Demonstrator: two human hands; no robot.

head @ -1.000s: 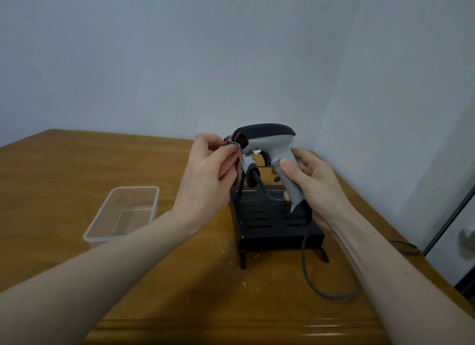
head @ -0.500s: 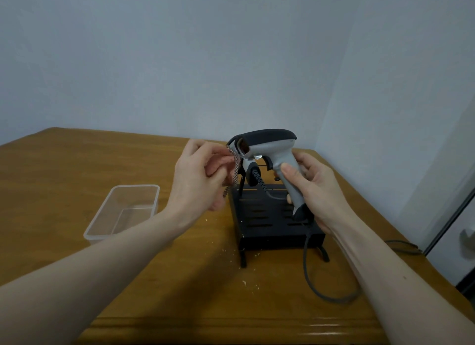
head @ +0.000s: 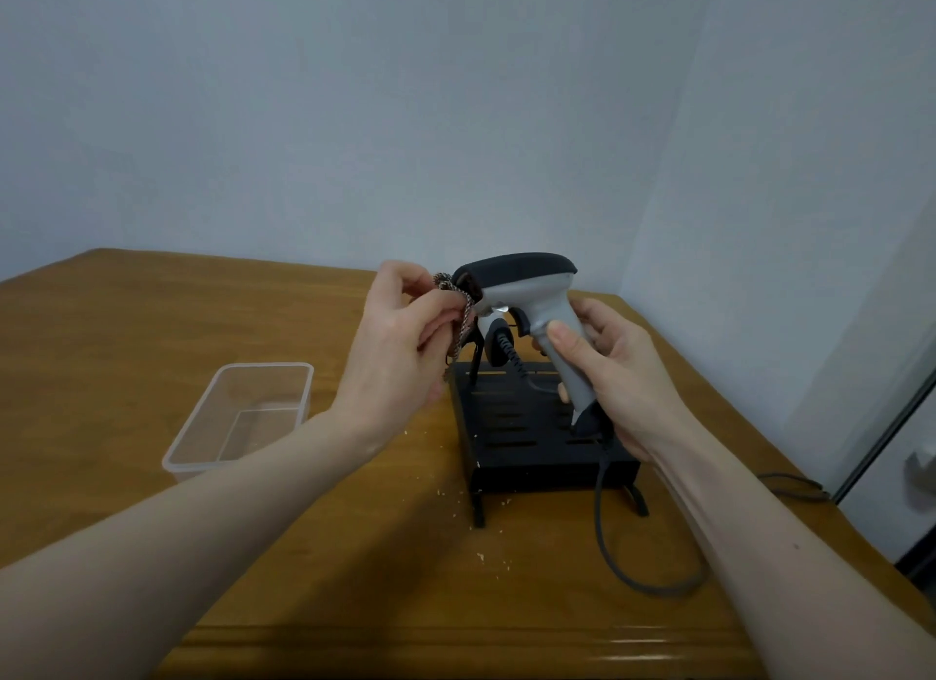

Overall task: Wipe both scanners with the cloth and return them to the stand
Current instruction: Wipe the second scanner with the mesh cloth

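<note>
My right hand (head: pixel 615 370) grips the grey handle of a grey and black scanner (head: pixel 527 289), held upright above the black slotted stand (head: pixel 532 426). The scanner's dark window faces left. My left hand (head: pixel 400 345) pinches a small patterned cloth (head: pixel 458 315) and presses it against that window. A second scanner (head: pixel 499 342) sits at the back of the stand, mostly hidden behind the held one and the cloth. A dark cable (head: pixel 623 563) runs from the held scanner's handle down onto the table.
A clear plastic tub (head: pixel 243 416) stands on the wooden table (head: pixel 152 335) left of the stand. Pale crumbs lie scattered in front of the stand. The table's right edge lies close to the wall, and another cable (head: pixel 790 487) trails off it.
My left hand dipped a little with the cloth half a second ago and has risen again to the scanner's window. The scanner has shifted slightly; my right hand keeps its grip.
</note>
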